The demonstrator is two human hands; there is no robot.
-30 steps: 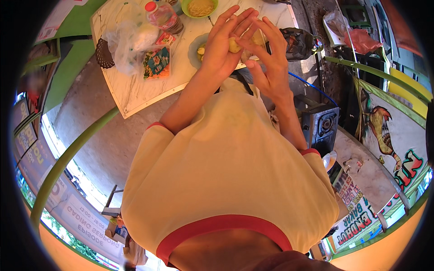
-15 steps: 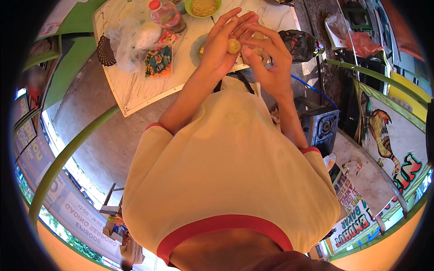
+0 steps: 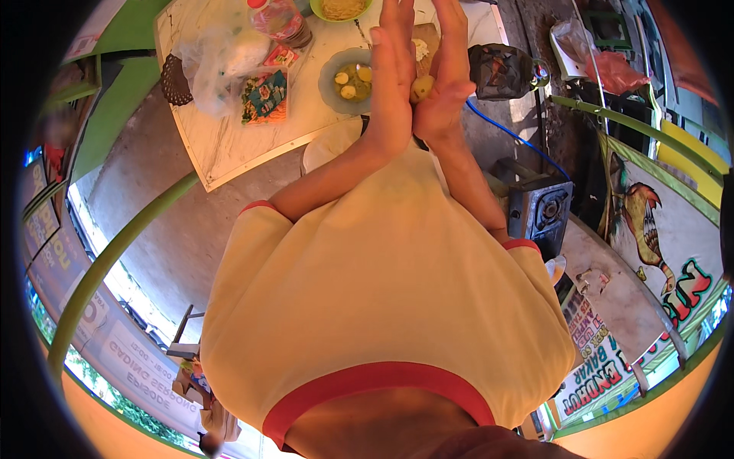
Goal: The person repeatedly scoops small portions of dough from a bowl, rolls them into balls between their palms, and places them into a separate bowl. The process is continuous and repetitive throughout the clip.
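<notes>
A small yellowish dough ball [image 3: 421,89] sits between my palms, near the heels of the hands. My left hand [image 3: 394,84] is stretched out flat on one side of it. On the other side is my right hand [image 3: 446,96], its fingers also straight and pointing away from me. The fingertips run past the top of the picture. Left of the hands, a grey-blue bowl [image 3: 327,86] on the table holds several round yellow balls in a yellowish liquid. Behind the hands a brown surface with something white on it shows in part.
The marble-patterned table [image 3: 210,157] also bears a red-capped bottle [image 3: 280,21], a green bowl [image 3: 315,9] of yellowish food, plastic bags [image 3: 218,69] and a tray of chopped vegetables [image 3: 266,97]. A black bag [image 3: 498,73] lies right of the hands; a gas stove [image 3: 547,210] stands nearer.
My hands have gone from curved and spread around the ball to flat, palms facing, with the ball between them. They have shifted right, uncovering the bowl of yellow balls.
</notes>
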